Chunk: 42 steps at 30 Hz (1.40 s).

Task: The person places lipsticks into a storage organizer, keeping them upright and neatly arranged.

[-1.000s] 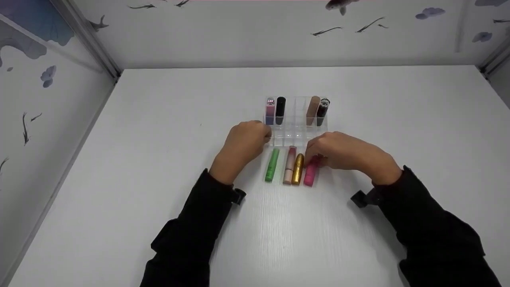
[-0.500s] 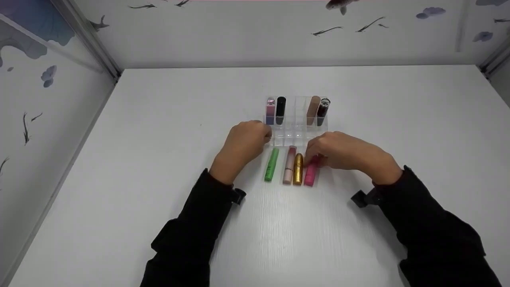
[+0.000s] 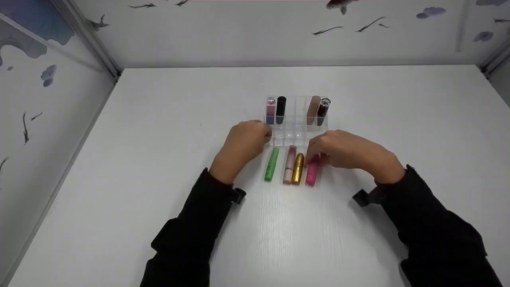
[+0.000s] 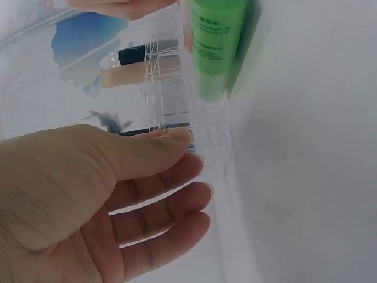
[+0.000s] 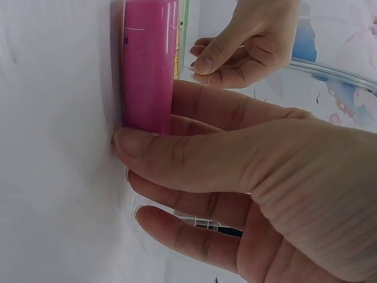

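My right hand (image 3: 342,150) pinches the far end of a pink lipstick (image 5: 150,65) lying on the white table, thumb on one side and fingers on the other. At the near left corner of a clear lipstick organizer (image 3: 295,135), my left hand (image 3: 247,139) grips the side wall between thumb and index finger, its other fingers loosely bent. Left of the pink lipstick lie a gold bullet-shaped lipstick (image 3: 298,169), a rosy-beige lip gloss tube (image 3: 289,165) and a green tube (image 4: 217,41), roughly side by side before the organizer.
In the organizer's back row stand a pink-and-blue tube (image 3: 270,111) and a black tube (image 3: 281,109) at left, with a brown tube (image 3: 313,110) and a dark silver-topped tube (image 3: 323,111) at right. A patterned white wall (image 3: 239,36) borders the table behind.
My right hand and the pink lipstick have shifted slightly right. The gold lipstick has straightened, then tilted again. My left hand stays at the organizer.
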Motion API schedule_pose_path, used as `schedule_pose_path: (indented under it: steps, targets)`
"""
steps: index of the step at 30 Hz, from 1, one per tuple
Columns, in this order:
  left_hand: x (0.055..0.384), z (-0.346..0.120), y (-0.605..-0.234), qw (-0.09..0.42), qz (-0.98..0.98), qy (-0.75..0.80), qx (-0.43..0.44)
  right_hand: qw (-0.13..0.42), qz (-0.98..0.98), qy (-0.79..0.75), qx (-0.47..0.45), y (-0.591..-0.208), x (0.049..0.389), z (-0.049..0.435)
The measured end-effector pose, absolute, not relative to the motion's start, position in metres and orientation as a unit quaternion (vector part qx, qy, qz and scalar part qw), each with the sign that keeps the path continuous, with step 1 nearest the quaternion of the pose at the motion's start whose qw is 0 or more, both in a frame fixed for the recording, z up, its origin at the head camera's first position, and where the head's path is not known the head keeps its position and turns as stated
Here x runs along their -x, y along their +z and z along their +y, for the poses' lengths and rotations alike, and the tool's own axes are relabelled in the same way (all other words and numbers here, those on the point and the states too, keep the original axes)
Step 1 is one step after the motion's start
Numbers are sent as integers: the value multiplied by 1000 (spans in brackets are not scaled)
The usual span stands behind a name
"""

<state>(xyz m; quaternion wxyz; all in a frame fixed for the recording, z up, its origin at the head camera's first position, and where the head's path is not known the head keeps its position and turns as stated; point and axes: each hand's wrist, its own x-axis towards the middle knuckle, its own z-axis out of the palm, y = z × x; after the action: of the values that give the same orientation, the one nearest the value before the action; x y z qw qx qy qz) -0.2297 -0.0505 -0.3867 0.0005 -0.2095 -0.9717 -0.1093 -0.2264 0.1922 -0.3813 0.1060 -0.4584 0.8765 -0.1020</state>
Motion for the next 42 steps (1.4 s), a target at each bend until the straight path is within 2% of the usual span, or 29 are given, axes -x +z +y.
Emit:
schedule_pose_path:
  steps: [6,11,20,26,34,42]
  targets:
    - [230,-51,-385,1,-969,-109,223,71,878,-120,459,-373,225,195]
    - [230,-54,-386,8,-966,-119,230,12,884,-137,447,-368,224,195]
    - [226,-56,-370,43,-960,-154,228,-57,904,-145,398,-364,225,193]
    - [218,-52,-356,79,-941,-202,261,-108,903,-159,385,-364,225,191]
    - [214,-42,-357,83,-927,-194,311,-115,901,-171,382,-365,225,189]
    - [216,-43,-357,94,-925,-194,314,-143,889,-194,389,-367,225,189]
